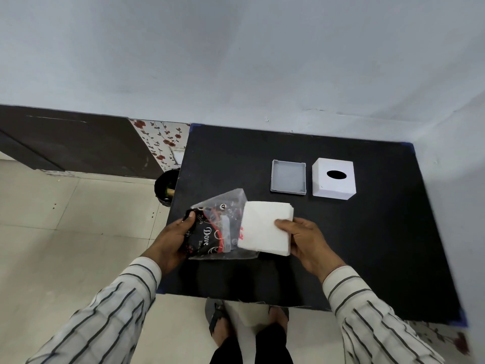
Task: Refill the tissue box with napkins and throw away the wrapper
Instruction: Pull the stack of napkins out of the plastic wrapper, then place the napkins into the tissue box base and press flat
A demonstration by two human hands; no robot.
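Note:
My left hand (173, 240) grips a clear plastic wrapper (217, 224) with black and red print, held above the near left part of the black table (367, 245). My right hand (304, 240) holds a stack of white napkins (265, 228), which is mostly out of the wrapper's open right end. At the back of the table stands the white tissue box cover (333, 182) with an oval hole on top. Its grey base tray (288, 179) lies open just to the left of it.
A dark bin (166, 186) stands on the tiled floor by the table's far left corner. The wall runs behind and to the right of the table. My feet are at the table's near edge.

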